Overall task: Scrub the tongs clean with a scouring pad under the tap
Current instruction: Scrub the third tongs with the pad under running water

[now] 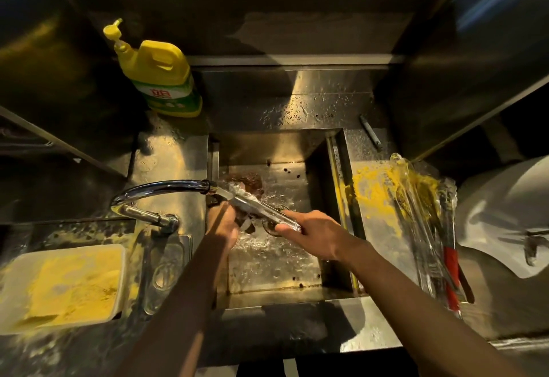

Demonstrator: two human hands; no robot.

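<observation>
Steel sink [276,269]: right hand [312,234] grips stiff, wet, likely slippery tongs [261,208] at near end; left hand [222,225] clasps scouring pad [248,226].

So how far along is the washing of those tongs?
Midway. Done: the tap is running and the tongs sit under its stream. In hand: the right hand holds their near end; the left hand grips a dark pad against them. Left: finishing the scrub; I cannot tell how clean they are.
</observation>
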